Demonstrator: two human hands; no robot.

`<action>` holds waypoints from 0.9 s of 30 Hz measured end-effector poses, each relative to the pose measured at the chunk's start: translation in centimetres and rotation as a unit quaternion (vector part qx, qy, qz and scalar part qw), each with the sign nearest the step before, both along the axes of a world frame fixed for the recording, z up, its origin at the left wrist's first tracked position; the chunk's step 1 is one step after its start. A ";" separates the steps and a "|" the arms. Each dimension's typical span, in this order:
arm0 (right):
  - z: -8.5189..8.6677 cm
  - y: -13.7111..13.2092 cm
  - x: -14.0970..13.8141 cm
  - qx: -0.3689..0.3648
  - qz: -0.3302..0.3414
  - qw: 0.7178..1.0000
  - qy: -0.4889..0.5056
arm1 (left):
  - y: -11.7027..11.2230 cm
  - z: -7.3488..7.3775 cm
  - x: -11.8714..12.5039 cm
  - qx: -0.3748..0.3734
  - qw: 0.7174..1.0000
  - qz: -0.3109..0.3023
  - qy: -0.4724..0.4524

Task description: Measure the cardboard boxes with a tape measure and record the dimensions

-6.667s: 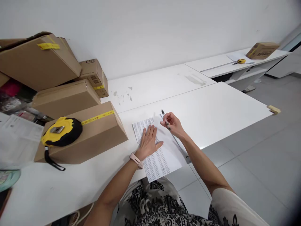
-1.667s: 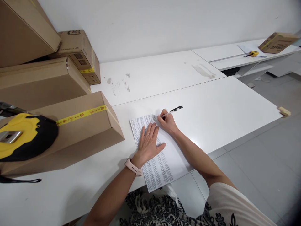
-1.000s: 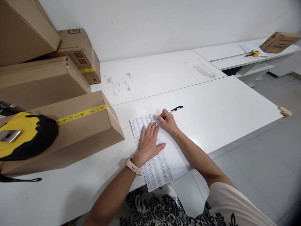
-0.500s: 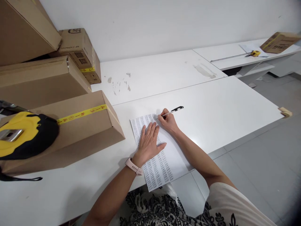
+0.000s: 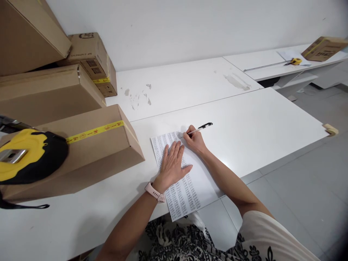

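A sheet of paper [image 5: 178, 197] covered in columns of small black writing lies on the white table, its near corner reaching past the table's edge. Flat on the sheet rests my left hand [image 5: 174, 163], fingers stretched out and thumb apart, with a pink band at the wrist. My right hand [image 5: 194, 140] is closed around a pen [image 5: 202, 127] with a white barrel and black end. The pen's tip points at the top right of the written columns, mostly hidden by my fingers.
Cardboard boxes [image 5: 89, 134] are stacked at the left, with a yellow and black tape measure [image 5: 29, 156] close by. Farther right, a second tape measure [image 5: 295, 61] and a small box [image 5: 324, 49] sit on another white surface [image 5: 266, 58]. The table [image 5: 244, 119] ends at the right.
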State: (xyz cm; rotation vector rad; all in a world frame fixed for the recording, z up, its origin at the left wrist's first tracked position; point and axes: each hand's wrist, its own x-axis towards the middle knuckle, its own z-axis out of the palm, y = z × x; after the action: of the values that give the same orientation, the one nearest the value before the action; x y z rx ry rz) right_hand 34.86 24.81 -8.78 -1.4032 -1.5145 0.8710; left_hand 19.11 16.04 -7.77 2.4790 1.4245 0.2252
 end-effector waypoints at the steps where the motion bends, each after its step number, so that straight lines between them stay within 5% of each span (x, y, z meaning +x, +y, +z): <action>1: 0.0 0.0 0.0 0.001 -0.001 1.000 0.000 | 0.0 0.1 0.0 -0.004 1.000 0.000 0.002; 9: 0.1 0.0 -0.1 0.005 -0.008 1.000 0.002 | 0.0 0.0 0.0 0.002 1.000 0.001 -0.009; 14: -0.3 0.3 0.0 0.073 -0.037 0.997 -0.008 | -0.1 0.1 0.0 -0.004 1.000 0.001 -0.019; 21: -1.4 0.5 0.6 0.152 0.059 0.969 -0.184 | 0.4 -1.6 -0.1 0.089 0.972 0.037 -0.216; 24: -2.1 0.8 0.5 0.173 0.090 0.949 -0.247 | -0.9 -0.2 -0.5 0.147 0.955 0.075 -0.247; 27: -2.8 1.1 0.2 0.194 0.094 0.938 -0.272 | -3.9 3.5 -2.3 0.218 0.931 0.101 -0.275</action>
State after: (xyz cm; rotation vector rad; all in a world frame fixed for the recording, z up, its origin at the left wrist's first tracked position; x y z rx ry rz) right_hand 35.08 25.91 -11.54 -1.2688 -2.1286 0.2569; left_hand 16.78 12.10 -4.29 2.2773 1.4755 1.2930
